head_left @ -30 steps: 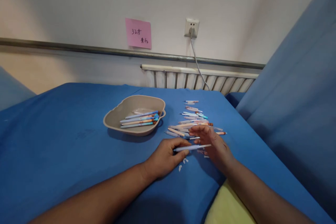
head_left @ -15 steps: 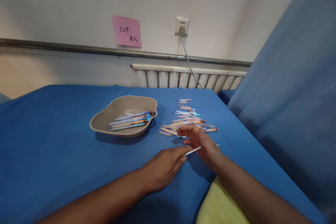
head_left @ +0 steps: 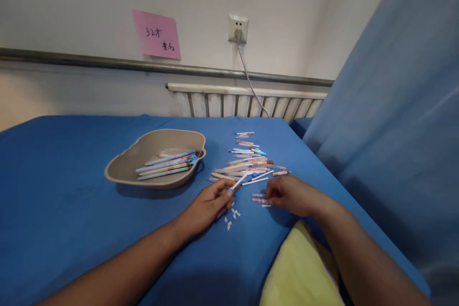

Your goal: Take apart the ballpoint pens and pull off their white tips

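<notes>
My left hand (head_left: 211, 203) pinches a thin white pen refill (head_left: 239, 181), which slants up to the right at the near edge of a heap of pen parts (head_left: 244, 165). Below those fingers lie several tiny white pieces (head_left: 229, 222) on the blue cloth. My right hand (head_left: 287, 194) is closed, its fingertips down on the ends of short, clear pinkish pen barrels (head_left: 258, 199); exactly how many it grips is hidden. White refills (head_left: 255, 180) and an orange pen part (head_left: 280, 173) rest just beyond it.
A beige basin (head_left: 122, 165) with several assembled pens (head_left: 167, 165) stands left of the heap. Blue cloth (head_left: 71, 210) covers the table. A yellow cloth (head_left: 301, 272) is at the near edge, a blue curtain (head_left: 394, 105) on the right. A cable (head_left: 247, 74) hangs from the wall socket.
My hands, close together before, have moved apart. The left carried the white refill left and up to the heap; the right came down to the clear barrels. The tiny white pieces are now uncovered.
</notes>
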A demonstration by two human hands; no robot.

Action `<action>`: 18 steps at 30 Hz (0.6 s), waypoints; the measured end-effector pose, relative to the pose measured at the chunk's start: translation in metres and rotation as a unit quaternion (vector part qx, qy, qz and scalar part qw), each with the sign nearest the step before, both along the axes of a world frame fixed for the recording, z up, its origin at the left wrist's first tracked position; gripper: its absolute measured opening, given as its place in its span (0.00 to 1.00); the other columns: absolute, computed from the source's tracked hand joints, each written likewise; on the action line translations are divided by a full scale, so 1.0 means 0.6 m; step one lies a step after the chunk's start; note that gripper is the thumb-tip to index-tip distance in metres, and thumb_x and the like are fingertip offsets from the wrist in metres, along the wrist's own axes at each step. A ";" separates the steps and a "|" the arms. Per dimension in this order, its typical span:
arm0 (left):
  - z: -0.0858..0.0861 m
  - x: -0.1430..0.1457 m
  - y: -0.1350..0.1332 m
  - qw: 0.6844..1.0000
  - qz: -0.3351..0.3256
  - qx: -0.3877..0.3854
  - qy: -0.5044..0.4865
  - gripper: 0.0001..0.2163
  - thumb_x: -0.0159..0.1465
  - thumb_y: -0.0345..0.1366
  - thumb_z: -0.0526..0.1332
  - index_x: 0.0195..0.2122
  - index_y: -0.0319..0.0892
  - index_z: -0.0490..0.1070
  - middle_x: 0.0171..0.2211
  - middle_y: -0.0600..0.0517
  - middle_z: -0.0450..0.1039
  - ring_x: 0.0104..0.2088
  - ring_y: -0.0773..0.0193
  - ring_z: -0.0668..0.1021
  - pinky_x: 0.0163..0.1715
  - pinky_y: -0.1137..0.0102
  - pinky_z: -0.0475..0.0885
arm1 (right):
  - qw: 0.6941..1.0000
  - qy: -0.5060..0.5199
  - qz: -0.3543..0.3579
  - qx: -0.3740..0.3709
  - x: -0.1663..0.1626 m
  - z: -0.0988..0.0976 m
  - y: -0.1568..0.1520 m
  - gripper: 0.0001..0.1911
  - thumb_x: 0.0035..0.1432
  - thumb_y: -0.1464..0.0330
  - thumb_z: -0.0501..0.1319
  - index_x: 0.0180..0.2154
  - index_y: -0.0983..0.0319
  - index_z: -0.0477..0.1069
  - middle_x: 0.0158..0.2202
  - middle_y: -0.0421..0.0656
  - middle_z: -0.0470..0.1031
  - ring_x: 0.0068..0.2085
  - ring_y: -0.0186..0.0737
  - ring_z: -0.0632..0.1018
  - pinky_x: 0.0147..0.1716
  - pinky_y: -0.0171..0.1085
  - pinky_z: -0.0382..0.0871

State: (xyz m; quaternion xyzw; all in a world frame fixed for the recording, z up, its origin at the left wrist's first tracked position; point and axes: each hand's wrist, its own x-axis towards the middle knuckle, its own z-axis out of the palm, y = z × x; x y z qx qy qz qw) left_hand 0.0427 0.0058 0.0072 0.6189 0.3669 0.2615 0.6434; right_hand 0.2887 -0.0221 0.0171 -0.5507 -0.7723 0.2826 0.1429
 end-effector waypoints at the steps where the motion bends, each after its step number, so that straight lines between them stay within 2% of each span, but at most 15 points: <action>1: -0.002 0.000 0.000 1.000 0.002 -0.006 -0.007 0.14 0.62 0.44 0.58 0.43 0.39 0.65 0.20 0.61 0.61 0.15 0.75 0.59 0.14 0.78 0.51 | 0.998 -0.050 -0.001 0.024 -0.004 0.001 -0.003 0.02 0.50 0.71 0.61 0.28 0.61 0.73 0.23 0.39 0.74 0.24 0.34 0.69 0.23 0.32 0.55; 3: -0.005 -0.002 0.002 0.999 0.005 -0.026 -0.023 0.14 0.61 0.43 0.59 0.43 0.39 0.65 0.21 0.59 0.64 0.15 0.76 0.61 0.14 0.79 0.53 | 0.991 -0.120 -0.004 0.063 -0.013 0.002 -0.008 0.03 0.50 0.72 0.61 0.29 0.61 0.74 0.26 0.41 0.75 0.26 0.36 0.71 0.24 0.33 0.54; 7: -0.004 -0.008 0.009 0.993 0.005 -0.096 -0.070 0.12 0.61 0.40 0.60 0.43 0.39 0.65 0.26 0.55 0.71 0.17 0.74 0.69 0.16 0.79 0.59 | 0.979 -0.178 -0.006 0.097 -0.029 0.003 -0.014 0.02 0.51 0.71 0.61 0.29 0.61 0.73 0.30 0.46 0.76 0.29 0.41 0.73 0.26 0.35 0.55; 12: 0.005 -0.014 0.013 0.970 0.017 -0.206 -0.125 0.10 0.61 0.37 0.61 0.42 0.40 0.65 0.32 0.49 0.75 0.22 0.69 0.76 0.20 0.77 0.65 | 0.972 -0.209 0.009 0.102 -0.038 0.002 -0.016 0.05 0.56 0.68 0.59 0.32 0.62 0.72 0.33 0.49 0.76 0.32 0.44 0.75 0.29 0.37 0.59; 18: 0.010 -0.017 0.014 0.959 0.025 -0.245 -0.143 0.08 0.62 0.34 0.60 0.42 0.40 0.66 0.32 0.48 0.75 0.23 0.69 0.76 0.21 0.76 0.67 | 0.968 -0.222 0.022 0.111 -0.039 -0.006 -0.014 0.09 0.59 0.66 0.56 0.31 0.62 0.72 0.32 0.49 0.75 0.31 0.43 0.74 0.29 0.37 0.60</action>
